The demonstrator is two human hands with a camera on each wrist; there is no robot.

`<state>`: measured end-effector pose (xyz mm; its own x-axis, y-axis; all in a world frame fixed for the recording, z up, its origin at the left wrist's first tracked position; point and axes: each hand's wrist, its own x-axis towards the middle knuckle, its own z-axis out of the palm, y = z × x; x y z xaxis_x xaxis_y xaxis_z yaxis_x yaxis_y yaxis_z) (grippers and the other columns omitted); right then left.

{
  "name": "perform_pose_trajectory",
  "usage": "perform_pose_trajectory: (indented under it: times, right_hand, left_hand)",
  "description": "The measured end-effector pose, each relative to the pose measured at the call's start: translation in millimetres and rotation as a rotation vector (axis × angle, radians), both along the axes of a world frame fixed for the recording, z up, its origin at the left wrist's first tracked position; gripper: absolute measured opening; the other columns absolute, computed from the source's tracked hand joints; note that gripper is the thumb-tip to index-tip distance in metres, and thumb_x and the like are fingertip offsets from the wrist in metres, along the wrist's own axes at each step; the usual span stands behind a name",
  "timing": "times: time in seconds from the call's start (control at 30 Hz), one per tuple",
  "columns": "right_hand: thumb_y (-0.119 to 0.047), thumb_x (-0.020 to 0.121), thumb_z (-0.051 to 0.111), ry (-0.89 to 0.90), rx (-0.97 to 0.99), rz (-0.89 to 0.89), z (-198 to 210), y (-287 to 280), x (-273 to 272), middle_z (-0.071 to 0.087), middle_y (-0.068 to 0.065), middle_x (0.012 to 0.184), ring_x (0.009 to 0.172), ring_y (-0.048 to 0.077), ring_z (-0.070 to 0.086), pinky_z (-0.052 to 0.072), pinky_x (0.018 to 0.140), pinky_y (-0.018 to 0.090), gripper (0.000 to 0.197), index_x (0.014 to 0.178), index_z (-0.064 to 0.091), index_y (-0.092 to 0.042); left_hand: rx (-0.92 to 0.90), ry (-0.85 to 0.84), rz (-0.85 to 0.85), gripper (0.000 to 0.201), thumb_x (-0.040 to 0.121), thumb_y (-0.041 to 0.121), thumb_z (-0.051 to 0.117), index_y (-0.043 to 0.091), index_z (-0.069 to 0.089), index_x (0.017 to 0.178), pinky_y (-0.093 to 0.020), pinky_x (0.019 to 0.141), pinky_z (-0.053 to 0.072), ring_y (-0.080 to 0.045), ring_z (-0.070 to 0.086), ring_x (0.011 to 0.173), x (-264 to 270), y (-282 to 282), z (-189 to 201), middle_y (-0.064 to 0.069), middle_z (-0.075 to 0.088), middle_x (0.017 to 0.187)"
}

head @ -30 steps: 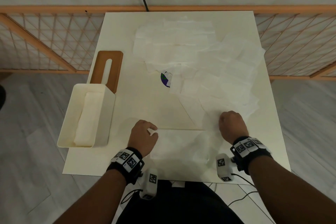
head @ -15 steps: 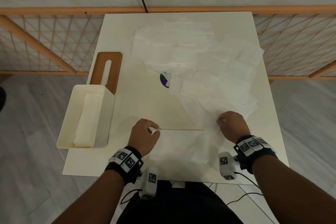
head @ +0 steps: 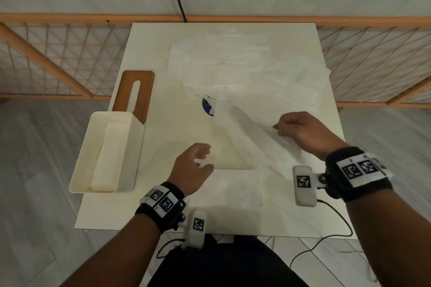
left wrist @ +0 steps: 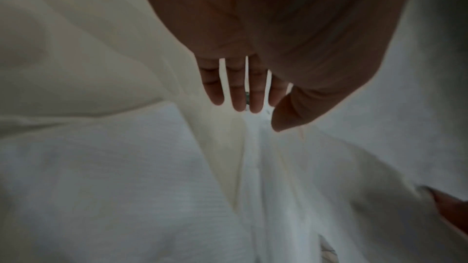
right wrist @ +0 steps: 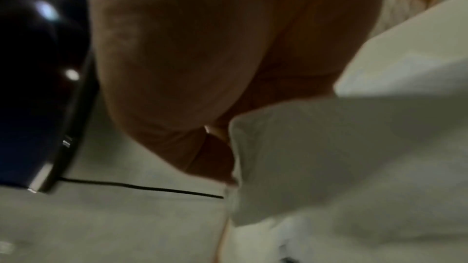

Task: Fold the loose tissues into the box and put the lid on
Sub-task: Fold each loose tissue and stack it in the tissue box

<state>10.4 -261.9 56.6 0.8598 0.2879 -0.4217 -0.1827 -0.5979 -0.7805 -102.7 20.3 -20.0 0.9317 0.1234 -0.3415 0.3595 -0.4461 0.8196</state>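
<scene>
A cream box (head: pixel 80 171) stands at the table's left edge with folded tissues (head: pixel 106 158) inside. Its brown slotted lid (head: pixel 127 91) lies flat just behind it. Loose white tissues (head: pixel 224 60) are spread over the far and right part of the table. My right hand (head: pixel 277 127) pinches the edge of a long tissue (head: pixel 245 130) and holds it lifted; the right wrist view shows the tissue (right wrist: pixel 329 157) draped from the fingers (right wrist: pixel 215 153). My left hand (head: pixel 206 158) hovers with fingers (left wrist: pixel 239 95) straight, holding nothing, at the left corner of a folded tissue (head: pixel 233 190) near the front edge.
A blue and green round sticker (head: pixel 206 106) shows on the cream table (head: pixel 163 137), partly under tissues. An orange wooden lattice fence (head: pixel 58 58) runs behind and beside the table. A black cable (head: pixel 335 235) hangs off the near right edge.
My right hand has risen and moved away from me, pulling the tissue edge up. My left hand has let go of the folded tissue's corner and opened.
</scene>
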Motion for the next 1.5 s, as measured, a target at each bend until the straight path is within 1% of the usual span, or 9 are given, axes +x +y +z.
perform_pose_trajectory:
  times: [0.2,0.3,0.4,0.57,0.8,0.9,1.1,1.37,1.5]
  right_hand:
    - [-0.01,0.068,0.056,0.314,0.689,-0.114,38.0,19.6,-7.5,0.042,0.011,0.065,0.055,0.022,0.041,0.032,0.051,0.028,0.009,0.067,0.05,-0.003]
    - [-0.01,0.071,0.05,0.391,0.852,-0.169,40.2,23.8,-13.5,0.046,0.011,0.068,0.059,0.024,0.048,0.039,0.055,0.029,0.004,0.069,0.05,-0.007]
    - [-0.011,0.074,0.053,0.424,0.858,-0.251,30.1,25.9,-17.1,0.051,0.01,0.076,0.066,0.025,0.051,0.039,0.062,0.032,0.003,0.074,0.054,-0.009]
    - [-0.011,0.092,0.054,0.359,0.737,-0.417,10.5,27.7,-21.9,0.05,0.005,0.067,0.06,0.019,0.043,0.037,0.053,0.026,0.023,0.07,0.058,-0.014]
    - [-0.036,0.09,0.06,0.468,0.816,-0.485,3.5,38.9,-35.4,0.071,0.008,0.112,0.084,0.034,0.072,0.06,0.068,0.042,0.042,0.128,0.056,-0.018]
    - [-0.008,0.081,0.07,0.398,0.807,-0.361,-2.3,41.2,-41.5,0.06,0.0,0.134,0.105,0.027,0.069,0.059,0.072,0.035,0.071,0.143,0.044,-0.03]
    - [-0.005,0.076,0.083,0.065,0.363,-0.112,-10.3,42.4,-43.6,0.036,-0.025,0.151,0.107,0.022,0.068,0.054,0.095,0.036,0.054,0.117,0.071,-0.038]
    - [0.0,0.073,0.084,-0.012,0.375,-0.153,-14.5,39.6,-43.6,0.05,-0.017,0.143,0.103,0.034,0.066,0.054,0.093,0.056,0.031,0.098,0.079,-0.018]
    - [0.002,0.072,0.085,-0.007,0.361,-0.129,-17.0,39.9,-44.5,0.048,-0.017,0.144,0.104,0.03,0.067,0.054,0.095,0.054,0.036,0.098,0.079,-0.02]
  left_hand:
    - [-0.476,0.115,0.158,0.104,0.061,0.006,0.065,0.026,0.021,0.154,-0.034,0.111,0.035,-0.009,0.038,0.134,28.0,-12.4,18.1,0.011,0.037,0.142]
    - [-0.758,0.168,0.305,0.08,0.067,-0.01,0.059,0.019,0.047,0.141,-0.03,0.095,0.044,-0.017,0.051,0.106,32.5,-15.3,21.0,-0.004,0.051,0.114]
    - [-0.888,0.192,0.351,0.024,0.058,-0.002,0.066,0.005,0.063,0.08,-0.034,0.075,0.043,-0.025,0.051,0.077,31.1,-20.1,30.7,-0.014,0.049,0.085]
    - [-1.01,0.009,0.267,0.033,0.07,0.001,0.055,0.009,0.077,0.094,-0.037,0.081,0.055,-0.026,0.07,0.085,27.3,-3.3,46.6,-0.01,0.075,0.091]
    - [-0.787,-0.151,0.413,0.042,0.061,0.009,0.075,0.008,0.066,0.102,-0.035,0.077,0.056,-0.025,0.068,0.094,17.0,17.5,54.5,-0.009,0.073,0.098]
    - [-0.604,-0.175,0.461,0.055,0.067,0.007,0.075,0.024,0.057,0.116,-0.034,0.081,0.055,-0.02,0.065,0.098,14.0,18.0,54.0,0.005,0.067,0.106]
    - [-0.378,-0.22,0.212,0.098,0.071,-0.015,0.066,0.052,0.043,0.139,-0.025,0.094,0.051,-0.007,0.057,0.113,6.7,21.3,52.9,0.018,0.054,0.132]
    - [-0.323,-0.166,0.166,0.029,0.086,-0.001,0.069,0.025,0.073,0.099,-0.015,0.076,0.049,-0.002,0.066,0.095,2.8,23.1,54.8,0.013,0.073,0.103]
    - [-0.312,-0.165,0.23,0.032,0.085,-0.005,0.07,0.022,0.071,0.102,-0.014,0.072,0.052,0.001,0.068,0.088,-0.4,22.3,54.6,0.015,0.074,0.097]
